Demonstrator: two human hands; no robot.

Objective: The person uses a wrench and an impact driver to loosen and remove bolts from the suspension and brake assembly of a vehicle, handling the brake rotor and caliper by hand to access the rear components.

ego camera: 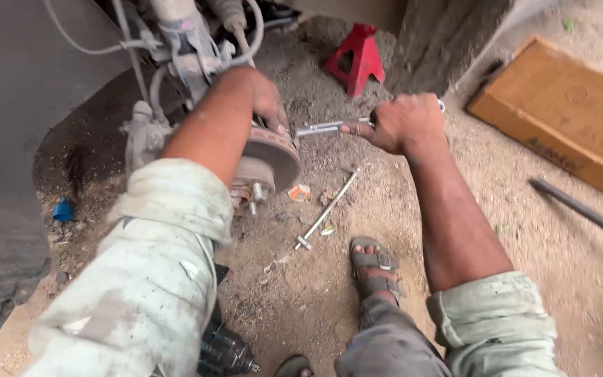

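Note:
A rusty brake disc [277, 157] with wheel studs hangs on a car's hub above dusty ground. My left hand [268, 98] rests on the top of the disc, fingers curled over its edge. To the right of it, my right hand [405, 122] is closed around the handle of a metal wrench [326, 128], whose head points at the disc's upper edge. A grey brake caliper [144, 132] sits to the left of the disc, with hoses and a strut above it.
A long metal rod with a socket end [326, 209] lies on the dirt below the wrench. A red jack stand [357, 56] stands behind. A brown cardboard box [567, 112] and a dark bar [584, 211] lie at right. My sandalled foot [375, 269] is below.

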